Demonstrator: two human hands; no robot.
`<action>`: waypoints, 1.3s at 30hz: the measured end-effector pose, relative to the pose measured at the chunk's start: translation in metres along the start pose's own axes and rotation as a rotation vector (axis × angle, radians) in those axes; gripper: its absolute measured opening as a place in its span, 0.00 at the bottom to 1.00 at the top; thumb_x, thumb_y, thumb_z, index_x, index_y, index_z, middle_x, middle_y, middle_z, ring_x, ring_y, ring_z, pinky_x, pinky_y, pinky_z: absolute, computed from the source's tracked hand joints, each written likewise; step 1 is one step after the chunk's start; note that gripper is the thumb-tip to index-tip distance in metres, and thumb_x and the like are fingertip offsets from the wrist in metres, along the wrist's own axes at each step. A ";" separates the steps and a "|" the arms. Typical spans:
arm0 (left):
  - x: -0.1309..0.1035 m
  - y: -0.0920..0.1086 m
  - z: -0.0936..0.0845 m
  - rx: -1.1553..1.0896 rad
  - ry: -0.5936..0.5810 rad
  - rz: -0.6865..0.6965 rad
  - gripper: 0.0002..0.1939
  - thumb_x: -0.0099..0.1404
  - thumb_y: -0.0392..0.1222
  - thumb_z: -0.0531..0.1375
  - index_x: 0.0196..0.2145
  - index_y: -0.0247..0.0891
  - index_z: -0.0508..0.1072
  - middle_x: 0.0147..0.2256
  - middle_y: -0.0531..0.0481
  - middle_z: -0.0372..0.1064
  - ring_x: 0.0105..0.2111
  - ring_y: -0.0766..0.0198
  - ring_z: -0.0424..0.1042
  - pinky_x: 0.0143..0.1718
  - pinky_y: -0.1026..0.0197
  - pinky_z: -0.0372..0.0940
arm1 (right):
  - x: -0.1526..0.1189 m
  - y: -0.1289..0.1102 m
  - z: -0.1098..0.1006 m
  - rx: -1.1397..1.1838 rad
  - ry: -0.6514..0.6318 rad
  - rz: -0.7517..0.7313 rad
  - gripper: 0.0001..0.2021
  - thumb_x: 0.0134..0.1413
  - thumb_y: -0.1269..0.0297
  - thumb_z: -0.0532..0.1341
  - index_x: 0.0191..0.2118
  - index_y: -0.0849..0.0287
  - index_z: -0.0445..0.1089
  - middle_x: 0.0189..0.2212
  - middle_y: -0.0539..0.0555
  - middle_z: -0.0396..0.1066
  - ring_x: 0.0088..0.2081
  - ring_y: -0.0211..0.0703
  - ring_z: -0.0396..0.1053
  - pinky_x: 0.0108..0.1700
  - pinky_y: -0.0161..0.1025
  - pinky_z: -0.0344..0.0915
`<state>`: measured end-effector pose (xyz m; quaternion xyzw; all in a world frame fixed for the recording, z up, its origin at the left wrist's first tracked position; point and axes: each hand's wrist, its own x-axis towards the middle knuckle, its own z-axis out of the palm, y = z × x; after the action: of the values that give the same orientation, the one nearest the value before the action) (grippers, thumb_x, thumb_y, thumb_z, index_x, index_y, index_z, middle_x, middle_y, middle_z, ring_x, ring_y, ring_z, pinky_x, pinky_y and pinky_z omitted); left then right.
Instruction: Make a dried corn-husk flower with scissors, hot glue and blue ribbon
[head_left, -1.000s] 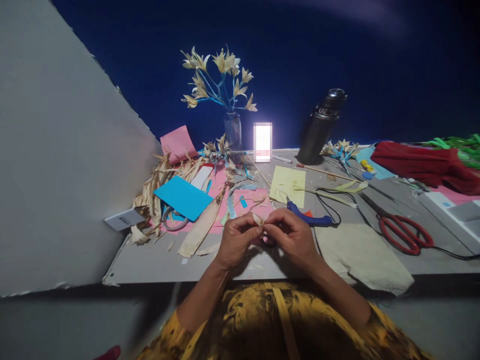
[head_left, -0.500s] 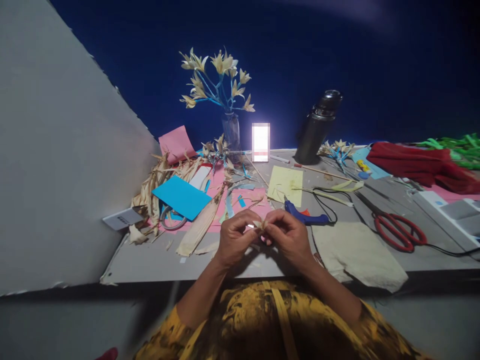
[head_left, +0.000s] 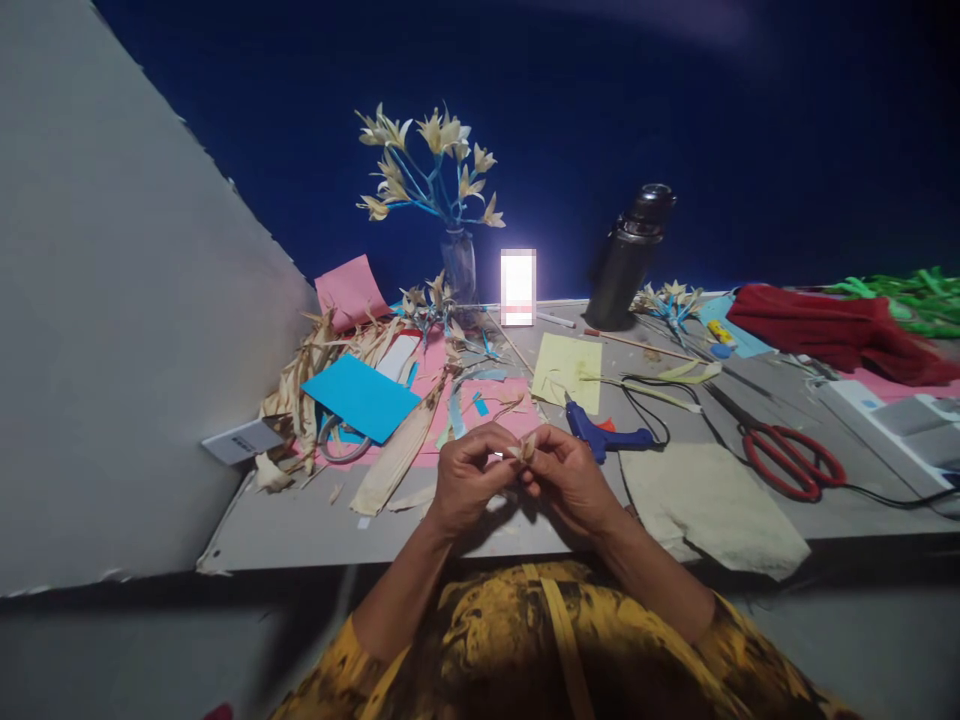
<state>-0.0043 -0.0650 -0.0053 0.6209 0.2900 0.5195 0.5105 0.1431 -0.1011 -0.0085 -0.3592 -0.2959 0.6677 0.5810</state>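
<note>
Where fingertips meet, pale husk piece (head_left: 527, 449) between both hands (head_left: 466, 480)

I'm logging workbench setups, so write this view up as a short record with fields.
left hand: left hand, fingertips at a small pale piece
right hand: right hand, pinching the same piece
tools: blue glue gun, beyond the right hand; red-handled scissors, farther right
flowers: pale flowers on blue stems, in a clear vase
papers: blue sheet at left; yellow sheet near centre
back edge: dark flask, right of the vase
</note>
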 end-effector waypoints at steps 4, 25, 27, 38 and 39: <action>-0.001 -0.004 0.001 -0.014 0.050 -0.044 0.03 0.58 0.34 0.68 0.28 0.38 0.77 0.30 0.48 0.73 0.32 0.63 0.71 0.34 0.62 0.67 | 0.000 0.000 -0.006 -0.118 0.002 -0.057 0.15 0.49 0.53 0.73 0.33 0.58 0.72 0.23 0.48 0.72 0.22 0.34 0.67 0.24 0.31 0.64; -0.006 -0.004 0.015 0.035 0.184 -0.087 0.05 0.57 0.37 0.68 0.26 0.38 0.76 0.30 0.49 0.72 0.33 0.63 0.71 0.35 0.62 0.67 | -0.015 -0.019 0.000 -0.666 0.122 -0.318 0.08 0.54 0.58 0.66 0.32 0.57 0.73 0.33 0.54 0.72 0.32 0.42 0.70 0.32 0.38 0.69; -0.005 -0.003 0.014 0.077 0.181 -0.031 0.05 0.58 0.37 0.69 0.25 0.39 0.77 0.30 0.48 0.73 0.32 0.62 0.72 0.35 0.61 0.67 | -0.016 -0.020 0.002 -0.684 0.125 -0.348 0.09 0.55 0.57 0.65 0.31 0.57 0.72 0.33 0.54 0.72 0.32 0.43 0.70 0.32 0.38 0.69; -0.006 -0.007 0.011 0.144 0.160 0.130 0.03 0.60 0.36 0.69 0.30 0.43 0.83 0.31 0.48 0.77 0.33 0.61 0.74 0.37 0.59 0.68 | -0.014 -0.017 0.001 -0.659 0.141 -0.292 0.10 0.56 0.57 0.64 0.31 0.57 0.71 0.25 0.50 0.71 0.26 0.40 0.67 0.29 0.36 0.64; -0.006 -0.008 0.011 0.151 0.152 0.130 0.03 0.60 0.36 0.69 0.31 0.43 0.83 0.32 0.47 0.77 0.34 0.61 0.74 0.37 0.59 0.68 | -0.014 -0.018 0.002 -0.658 0.145 -0.291 0.10 0.56 0.57 0.64 0.31 0.57 0.71 0.25 0.50 0.71 0.25 0.40 0.67 0.29 0.36 0.64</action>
<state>0.0052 -0.0716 -0.0138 0.6339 0.3253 0.5737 0.4040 0.1525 -0.1126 0.0088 -0.5272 -0.5008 0.4200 0.5430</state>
